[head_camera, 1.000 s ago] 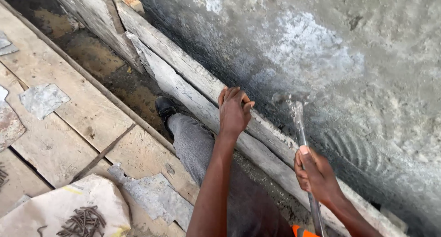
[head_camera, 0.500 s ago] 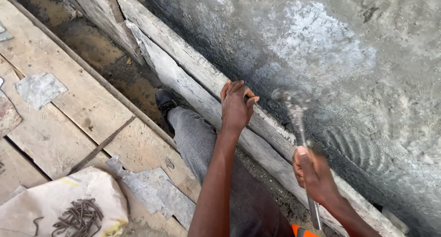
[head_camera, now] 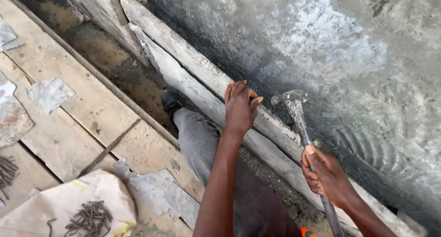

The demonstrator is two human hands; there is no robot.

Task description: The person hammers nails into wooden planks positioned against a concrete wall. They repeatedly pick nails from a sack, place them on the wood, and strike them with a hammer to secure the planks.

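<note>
My left hand (head_camera: 240, 107) rests on a weathered wooden plank (head_camera: 193, 67) that runs along the foot of a wet grey concrete wall (head_camera: 330, 57); its fingers pinch together at the plank's top edge, and whatever they hold is too small to see. My right hand (head_camera: 325, 175) grips the handle of a steel claw hammer (head_camera: 294, 109). The hammer's head hangs just right of my left fingers, close above the plank. My grey trouser leg (head_camera: 202, 142) and black shoe (head_camera: 171, 102) stand below the plank.
Wooden floor boards (head_camera: 69, 85) with patches of dried cement lie to the left. A cement bag (head_camera: 69, 205) at the bottom left carries a heap of rusty nails (head_camera: 89, 218). More nails (head_camera: 7, 170) lie at the left edge. A muddy trench (head_camera: 115, 67) runs beside the planks.
The hammer head has swung down and left toward my left hand's fingers. My left hand has stayed on the plank.
</note>
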